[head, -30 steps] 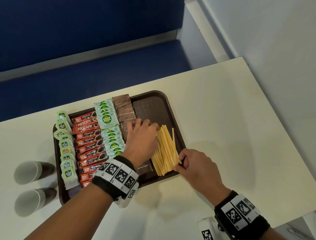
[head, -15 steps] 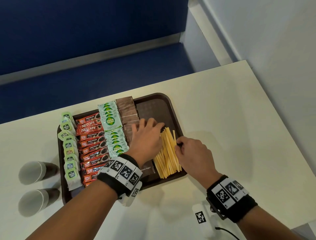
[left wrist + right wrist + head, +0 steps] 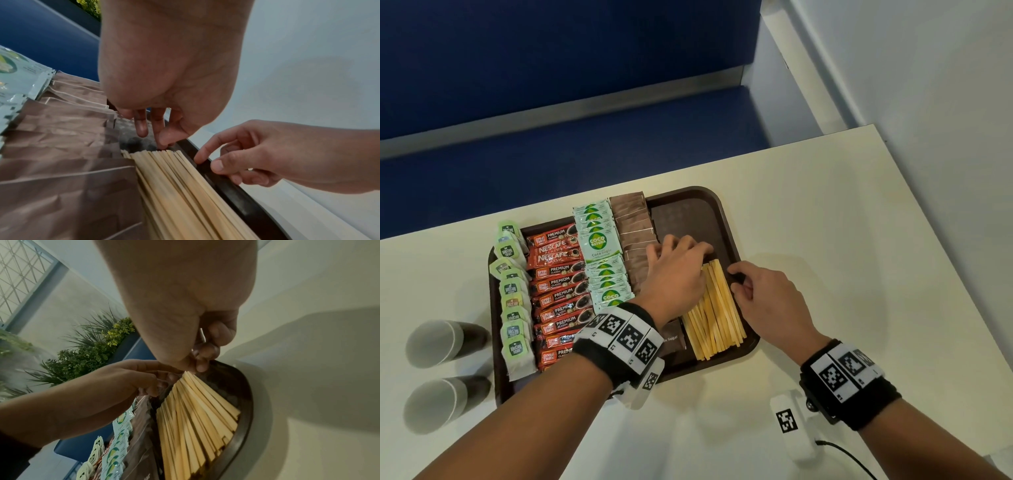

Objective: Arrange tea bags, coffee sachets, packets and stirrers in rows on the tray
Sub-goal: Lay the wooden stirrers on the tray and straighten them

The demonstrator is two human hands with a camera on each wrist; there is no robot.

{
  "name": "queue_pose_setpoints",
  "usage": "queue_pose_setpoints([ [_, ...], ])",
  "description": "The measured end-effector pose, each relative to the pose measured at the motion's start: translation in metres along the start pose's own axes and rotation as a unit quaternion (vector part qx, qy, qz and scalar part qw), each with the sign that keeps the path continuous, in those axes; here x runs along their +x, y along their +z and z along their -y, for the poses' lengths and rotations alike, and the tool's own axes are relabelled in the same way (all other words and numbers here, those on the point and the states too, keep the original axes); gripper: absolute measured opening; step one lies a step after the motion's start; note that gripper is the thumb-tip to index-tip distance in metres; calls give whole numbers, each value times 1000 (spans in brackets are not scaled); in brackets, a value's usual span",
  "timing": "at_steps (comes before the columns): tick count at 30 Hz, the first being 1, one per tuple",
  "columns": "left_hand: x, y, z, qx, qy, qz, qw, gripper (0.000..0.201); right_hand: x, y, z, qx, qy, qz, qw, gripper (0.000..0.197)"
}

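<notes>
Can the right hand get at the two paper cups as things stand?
Probably not without a move. The cups lie left of the tray, and the right hand sits at its right rim, with the left hand, its forearm and the full tray between.

Cream table [image 3: 825,212] w/ blue bench [image 3: 571,161], white wall [image 3: 928,68], plants [image 3: 86,352].

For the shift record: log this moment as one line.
stage: squaring stirrers | left hand: fingertips at far ends | right hand: at tray right rim | other rows laid
</notes>
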State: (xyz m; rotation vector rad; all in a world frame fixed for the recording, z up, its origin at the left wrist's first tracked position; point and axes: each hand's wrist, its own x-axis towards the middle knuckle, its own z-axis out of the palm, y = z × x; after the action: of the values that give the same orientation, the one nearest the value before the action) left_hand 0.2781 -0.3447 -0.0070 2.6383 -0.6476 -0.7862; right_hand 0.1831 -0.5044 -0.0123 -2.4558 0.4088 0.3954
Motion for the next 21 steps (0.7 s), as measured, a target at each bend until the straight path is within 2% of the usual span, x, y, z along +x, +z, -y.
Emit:
queue_pose_setpoints([
  [6, -2, 1, 1, 9, 19, -7, 1000, 50, 18, -1, 4, 17, -60, -22, 998, 34],
  [10, -8, -2, 12, 40, 17, -49, 998, 51, 30, -2, 8, -81, -131, 8, 988, 41],
  [11, -11, -4, 15, 52, 19, -43, 998, 58, 32, -2, 9, -100, -141, 13, 985, 42],
  [12, -15, -5, 17, 66, 22, -27, 997, 74, 34, -1, 10, -109, -147, 15, 983, 42],
  [14, -26, -5, 18, 99, 38, 21, 994, 117, 36, -1, 11, -117, -153, 16, 981, 43],
  [16, -38, -1, 19, 126, 60, 50, 989, 147, 36, -1, 11, -123, -156, 20, 980, 42],
  [18, -46, 7, 21, 147, 76, 51, 985, 161, 34, 0, 10, -126, -154, 23, 980, 40],
  [21, -52, 17, 26, 151, 82, 28, 985, 169, 33, 0, 9, -113, -150, 27, 982, 43],
])
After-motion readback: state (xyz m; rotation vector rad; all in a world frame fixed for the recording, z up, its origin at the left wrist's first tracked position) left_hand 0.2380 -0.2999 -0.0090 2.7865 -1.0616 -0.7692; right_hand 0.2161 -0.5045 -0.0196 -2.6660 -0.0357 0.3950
